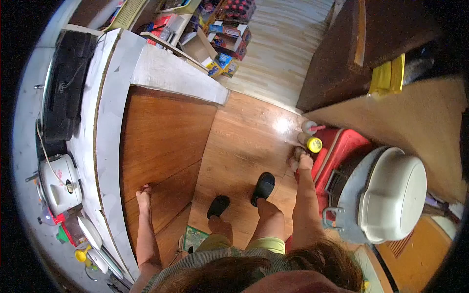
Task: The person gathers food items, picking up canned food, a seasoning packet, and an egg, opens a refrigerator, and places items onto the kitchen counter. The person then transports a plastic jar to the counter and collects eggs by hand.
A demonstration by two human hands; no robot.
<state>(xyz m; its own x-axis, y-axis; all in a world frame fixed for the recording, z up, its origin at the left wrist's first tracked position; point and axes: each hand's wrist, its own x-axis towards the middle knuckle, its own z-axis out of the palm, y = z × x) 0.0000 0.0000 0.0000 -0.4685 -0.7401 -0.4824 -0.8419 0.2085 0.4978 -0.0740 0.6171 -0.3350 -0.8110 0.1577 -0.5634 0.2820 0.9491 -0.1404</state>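
My right hand reaches down beside a red cooler box. Its fingers are curled around something small and brownish that I cannot make out. Close above it stands a jar with a yellow lid, and past that a clear container with a pink stick. On the other side, my left hand is at a brown wooden cabinet door. The fingers there look closed; whatever they hold, if anything, is too small to tell.
A white basin rests upside down on a large metal pot at the right. The counter at the left carries a white rice cooker and a black stove. Shelves with boxes stand ahead. Black slippers are on my feet.
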